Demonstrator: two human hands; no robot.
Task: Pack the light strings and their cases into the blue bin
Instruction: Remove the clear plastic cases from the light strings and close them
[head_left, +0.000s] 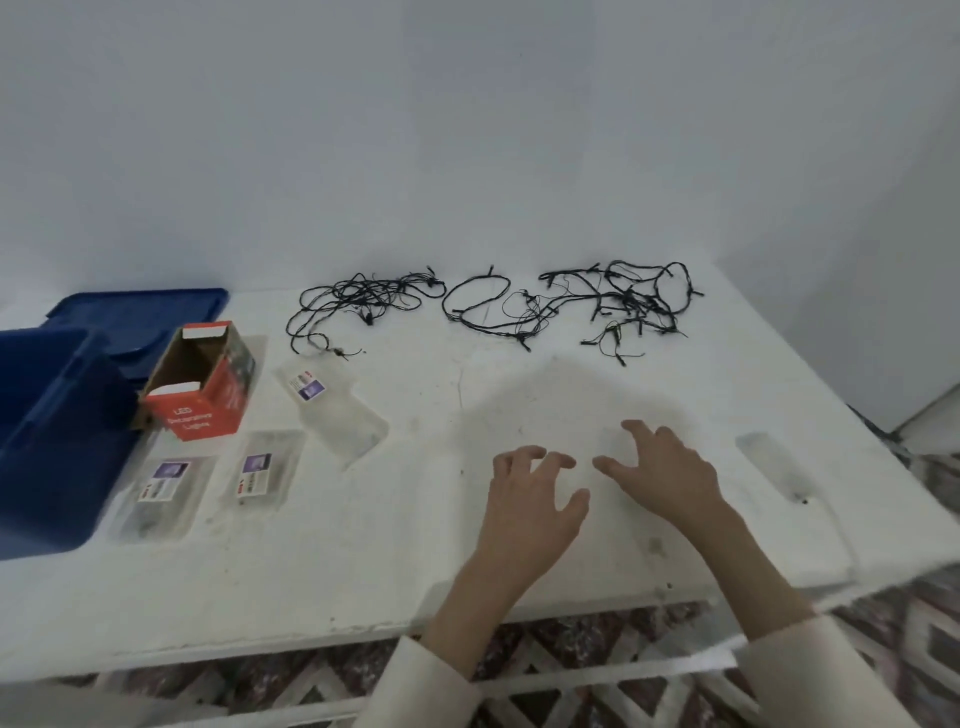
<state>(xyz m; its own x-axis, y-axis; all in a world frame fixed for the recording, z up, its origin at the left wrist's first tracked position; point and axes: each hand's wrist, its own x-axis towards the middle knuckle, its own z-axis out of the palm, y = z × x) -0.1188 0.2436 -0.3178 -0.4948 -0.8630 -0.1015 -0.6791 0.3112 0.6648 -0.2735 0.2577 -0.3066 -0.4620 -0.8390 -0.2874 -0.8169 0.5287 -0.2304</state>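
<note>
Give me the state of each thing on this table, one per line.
Blue bin, uncovered.
Blue lid, off, behind the bin.
Red carton, top open.
Left light string, loose, tangled.
Right light string, loose, tangled.
Labelled clear cases, flat on the table.
Left hand, open, empty.
Right hand, open, empty.

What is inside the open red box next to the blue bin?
Only bare brown cardboard shows inside the red box; nothing lies in the visible part. The near inner corner is hidden behind its front flap.

Soft even light, faint shadow by hands, blurred, warped edges
</note>
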